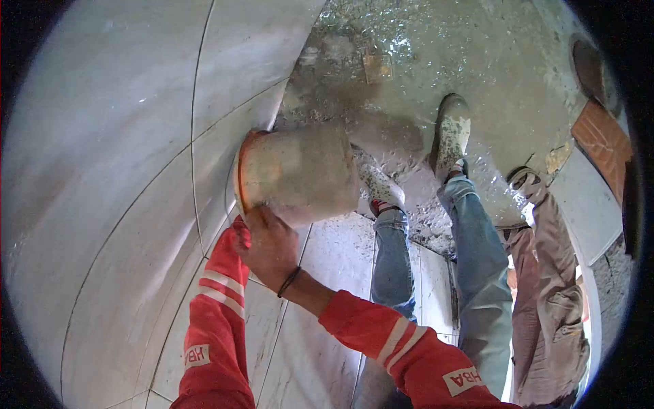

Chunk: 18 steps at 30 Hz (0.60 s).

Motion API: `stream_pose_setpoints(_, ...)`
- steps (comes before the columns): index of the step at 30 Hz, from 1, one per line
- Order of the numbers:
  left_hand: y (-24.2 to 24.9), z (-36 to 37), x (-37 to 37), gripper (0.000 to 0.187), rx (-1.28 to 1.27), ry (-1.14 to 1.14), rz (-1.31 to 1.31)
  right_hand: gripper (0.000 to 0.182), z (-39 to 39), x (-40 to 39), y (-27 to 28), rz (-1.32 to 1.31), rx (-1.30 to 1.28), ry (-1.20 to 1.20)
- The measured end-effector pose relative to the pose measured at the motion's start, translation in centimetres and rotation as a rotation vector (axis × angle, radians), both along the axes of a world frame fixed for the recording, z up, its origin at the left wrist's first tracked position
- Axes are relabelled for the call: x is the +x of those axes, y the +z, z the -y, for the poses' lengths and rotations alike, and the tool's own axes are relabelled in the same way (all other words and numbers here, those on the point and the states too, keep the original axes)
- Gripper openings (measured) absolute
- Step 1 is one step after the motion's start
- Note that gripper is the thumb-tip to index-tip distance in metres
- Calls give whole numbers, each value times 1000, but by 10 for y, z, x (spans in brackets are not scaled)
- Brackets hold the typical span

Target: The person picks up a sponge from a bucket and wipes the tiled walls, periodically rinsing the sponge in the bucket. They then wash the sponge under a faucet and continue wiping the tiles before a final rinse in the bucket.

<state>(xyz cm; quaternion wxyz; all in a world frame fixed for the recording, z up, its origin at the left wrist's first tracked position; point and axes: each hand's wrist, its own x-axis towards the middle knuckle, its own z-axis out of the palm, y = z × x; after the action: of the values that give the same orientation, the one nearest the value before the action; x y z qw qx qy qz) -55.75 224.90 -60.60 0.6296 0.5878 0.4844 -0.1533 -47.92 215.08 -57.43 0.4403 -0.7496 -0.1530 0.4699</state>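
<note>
A dirty, pale grey bucket (300, 174) with an orange-stained rim lies tipped on its side, its mouth turned toward the tiled wall (150, 204). My right hand (270, 249), with a dark band at the wrist, is closed on the bucket's lower rim. My left hand (240, 237) comes up from below, close to the wall at the bucket's mouth. Most of its fingers are hidden behind my right hand and the rim, so its grip does not show. What is inside the bucket is out of sight.
Wet, grey, mortar-like floor (504, 75) spreads beyond the bucket. My splattered shoes (453, 129) stand on it. Large marbled tiles (320, 286) lie below. At the right are brown trousers (555, 293), a reddish-brown piece (603, 143) and a pale slab (589, 204).
</note>
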Motion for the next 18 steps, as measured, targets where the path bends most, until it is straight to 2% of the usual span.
stream_pose_setpoints(3,-66,14,23,73,-18,39,-1,27,14,49,1,96,-19,-92)
stream_pose_setpoints(5,-109,27,48,72,-28,106,-9,28,24,99,-1,175,-168,-90)
stream_pose_setpoints(8,-155,47,95,72,58,306,-49,31,56,149,-34,309,-209,-96)
stream_pose_setpoints(10,-139,56,119,72,233,304,-20,31,84,180,-61,462,-243,-15)
stream_pose_setpoints(12,-97,60,139,57,428,185,43,32,94,213,-64,559,-254,33)
stream_pose_setpoints(13,-76,66,141,42,616,64,83,31,92,225,-60,607,-291,-73)
stream_pose_setpoints(14,-56,71,141,38,468,238,72,30,92,235,-53,653,-326,-179)
stream_pose_setpoints(16,0,77,136,26,336,386,118,27,104,241,-60,649,-246,-201)
stream_pose_setpoints(18,74,79,142,21,295,525,28,24,105,239,-58,642,-172,-231)
